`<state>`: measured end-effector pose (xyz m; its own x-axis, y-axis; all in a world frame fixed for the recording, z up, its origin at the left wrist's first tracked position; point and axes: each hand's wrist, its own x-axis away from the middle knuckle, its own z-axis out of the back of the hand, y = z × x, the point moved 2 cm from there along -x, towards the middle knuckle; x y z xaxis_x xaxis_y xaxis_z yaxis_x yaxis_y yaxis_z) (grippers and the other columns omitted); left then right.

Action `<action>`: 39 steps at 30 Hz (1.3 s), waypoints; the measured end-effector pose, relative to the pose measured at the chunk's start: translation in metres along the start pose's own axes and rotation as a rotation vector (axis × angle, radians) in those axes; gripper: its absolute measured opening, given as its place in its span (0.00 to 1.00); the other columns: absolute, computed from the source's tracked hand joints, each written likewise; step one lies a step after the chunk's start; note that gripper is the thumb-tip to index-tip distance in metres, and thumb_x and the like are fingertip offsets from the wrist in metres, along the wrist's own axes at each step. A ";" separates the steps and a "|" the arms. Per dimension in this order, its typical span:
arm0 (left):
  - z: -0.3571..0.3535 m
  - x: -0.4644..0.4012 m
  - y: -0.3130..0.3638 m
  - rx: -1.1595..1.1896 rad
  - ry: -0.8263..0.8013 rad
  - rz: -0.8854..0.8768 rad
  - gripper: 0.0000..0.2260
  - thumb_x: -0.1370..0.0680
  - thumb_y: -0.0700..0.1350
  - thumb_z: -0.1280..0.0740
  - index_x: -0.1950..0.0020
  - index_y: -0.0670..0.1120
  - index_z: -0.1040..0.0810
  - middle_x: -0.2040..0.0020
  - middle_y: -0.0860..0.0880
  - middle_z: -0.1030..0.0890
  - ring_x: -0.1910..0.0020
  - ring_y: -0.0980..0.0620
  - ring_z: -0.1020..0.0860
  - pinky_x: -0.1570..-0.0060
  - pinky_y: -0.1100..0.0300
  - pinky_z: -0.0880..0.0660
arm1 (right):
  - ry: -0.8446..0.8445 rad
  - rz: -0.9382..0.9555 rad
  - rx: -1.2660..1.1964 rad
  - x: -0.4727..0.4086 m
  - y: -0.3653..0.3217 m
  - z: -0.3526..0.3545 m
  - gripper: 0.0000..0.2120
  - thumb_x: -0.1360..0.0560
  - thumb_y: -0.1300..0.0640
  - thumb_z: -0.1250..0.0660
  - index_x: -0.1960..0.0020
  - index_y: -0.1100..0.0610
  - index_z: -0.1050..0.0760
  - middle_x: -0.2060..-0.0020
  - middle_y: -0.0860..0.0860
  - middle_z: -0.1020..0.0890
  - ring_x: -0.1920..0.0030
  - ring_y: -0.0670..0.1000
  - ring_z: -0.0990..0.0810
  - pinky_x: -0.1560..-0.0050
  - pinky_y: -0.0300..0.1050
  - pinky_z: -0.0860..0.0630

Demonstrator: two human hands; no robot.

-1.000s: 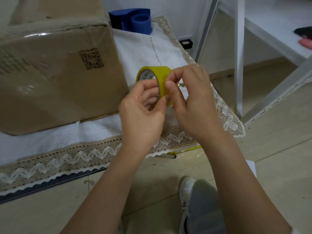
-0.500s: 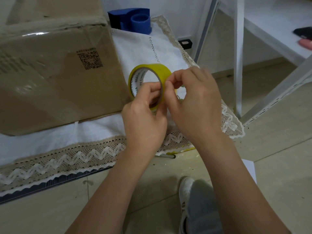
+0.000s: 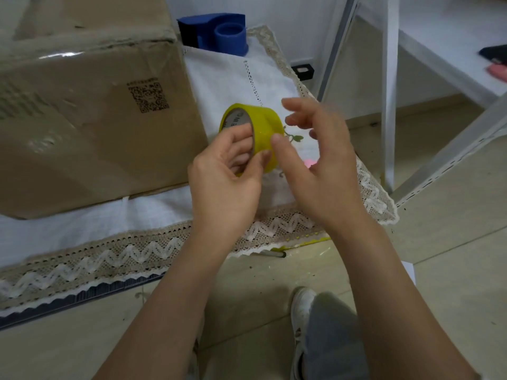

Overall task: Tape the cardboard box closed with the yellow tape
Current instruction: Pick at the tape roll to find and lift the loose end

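The roll of yellow tape point(image 3: 264, 124) is held in the air just right of the cardboard box point(image 3: 87, 116), with my left hand point(image 3: 227, 174) shut on it, fingers inside its core and thumb on the outer face. Beside the roll, my right hand point(image 3: 321, 157) has its fingers spread apart, and only its thumb tip touches the roll's outer face. No free tape end shows. The big brown box, with a printed code on its side, stands on a white cloth at the left.
A lace-edged white cloth point(image 3: 153, 242) covers the low surface under the box. A blue tape dispenser point(image 3: 216, 31) stands behind the box. White metal frame legs point(image 3: 388, 91) rise at the right. My shoe point(image 3: 301, 308) rests on the tiled floor below.
My right hand has let go of its pinch on the roll's edge and spread its fingers. The left hand has turned the roll, so its yellow outer face now shows more.
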<state>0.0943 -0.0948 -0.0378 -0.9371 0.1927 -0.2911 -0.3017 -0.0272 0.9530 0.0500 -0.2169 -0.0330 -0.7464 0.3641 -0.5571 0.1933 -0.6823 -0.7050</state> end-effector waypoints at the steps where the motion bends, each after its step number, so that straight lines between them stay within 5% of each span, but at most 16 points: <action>1: 0.000 0.000 -0.001 0.008 -0.005 0.004 0.15 0.26 0.34 0.28 0.46 0.51 0.20 0.55 0.58 0.15 0.56 0.63 0.17 0.53 0.69 0.22 | -0.017 0.018 0.016 0.000 0.002 -0.001 0.14 0.24 0.54 0.31 0.39 0.54 0.23 0.47 0.50 0.22 0.43 0.51 0.24 0.40 0.45 0.28; 8: 0.000 -0.001 -0.002 -0.006 -0.066 -0.012 0.17 0.25 0.34 0.29 0.43 0.54 0.24 0.52 0.59 0.17 0.54 0.65 0.20 0.49 0.68 0.25 | 0.153 0.190 0.081 -0.002 0.007 -0.002 0.04 0.24 0.59 0.28 0.51 0.57 0.15 0.58 0.53 0.17 0.56 0.56 0.20 0.54 0.53 0.23; 15: 0.001 0.000 -0.001 -0.055 -0.094 -0.062 0.19 0.25 0.37 0.28 0.39 0.53 0.26 0.56 0.60 0.17 0.56 0.67 0.19 0.47 0.68 0.24 | 0.213 0.227 0.120 -0.003 0.004 0.000 0.04 0.23 0.61 0.29 0.52 0.60 0.16 0.58 0.54 0.16 0.56 0.54 0.19 0.55 0.52 0.23; 21: 0.001 0.003 0.000 -0.080 -0.083 -0.101 0.08 0.23 0.42 0.30 0.44 0.47 0.19 0.54 0.52 0.15 0.52 0.57 0.16 0.46 0.49 0.20 | 0.229 0.260 0.164 -0.006 -0.001 0.002 0.06 0.22 0.60 0.32 0.53 0.61 0.17 0.58 0.54 0.17 0.55 0.55 0.20 0.53 0.54 0.23; 31: -0.001 0.001 0.000 0.013 -0.054 -0.022 0.05 0.22 0.40 0.30 0.47 0.45 0.18 0.58 0.55 0.16 0.58 0.62 0.17 0.55 0.66 0.22 | 0.169 0.261 0.134 -0.004 -0.006 0.000 0.07 0.21 0.61 0.35 0.53 0.62 0.20 0.56 0.54 0.18 0.54 0.54 0.21 0.52 0.52 0.24; 36: -0.002 0.002 0.000 0.011 -0.022 0.000 0.05 0.22 0.41 0.30 0.47 0.46 0.18 0.59 0.54 0.15 0.59 0.60 0.17 0.55 0.63 0.20 | 0.168 0.274 0.112 -0.005 -0.008 0.001 0.07 0.21 0.62 0.35 0.53 0.63 0.20 0.56 0.54 0.19 0.55 0.54 0.21 0.52 0.51 0.24; 39: 0.002 -0.001 -0.004 0.011 0.021 0.033 0.04 0.22 0.43 0.30 0.49 0.46 0.17 0.60 0.54 0.15 0.62 0.59 0.17 0.59 0.61 0.21 | 0.138 0.271 0.063 -0.003 -0.013 -0.003 0.07 0.21 0.64 0.36 0.53 0.65 0.20 0.56 0.55 0.20 0.54 0.48 0.22 0.51 0.41 0.24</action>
<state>0.0970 -0.0935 -0.0406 -0.9500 0.1716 -0.2609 -0.2685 -0.0223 0.9630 0.0513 -0.2070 -0.0234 -0.5786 0.2432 -0.7785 0.3303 -0.8029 -0.4963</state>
